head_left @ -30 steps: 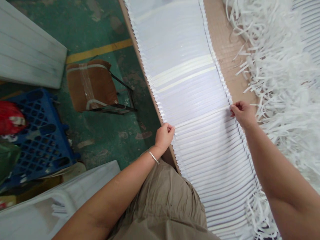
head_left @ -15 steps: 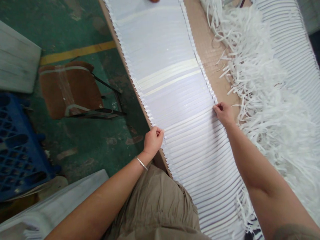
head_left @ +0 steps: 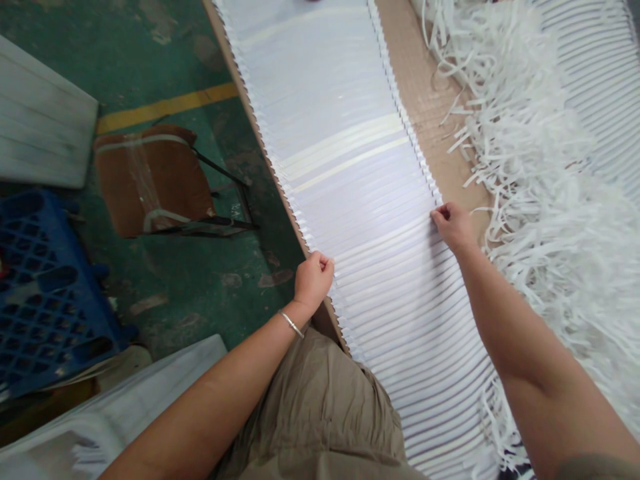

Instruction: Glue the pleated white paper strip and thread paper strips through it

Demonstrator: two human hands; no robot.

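White slatted sheeting [head_left: 350,160] lay between your left hand [head_left: 314,281] and right hand [head_left: 454,228] — each pinching one edge, seemingly to keep it straight.

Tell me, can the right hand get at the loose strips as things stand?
Likely yes: the loose strips lie close beside the right hand with nothing visible between, though it seems to pinch the striped white sheet at its edge.

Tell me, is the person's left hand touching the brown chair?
Apart. The head view shows it: green floor is plainly visible between the left hand and the brown chair.
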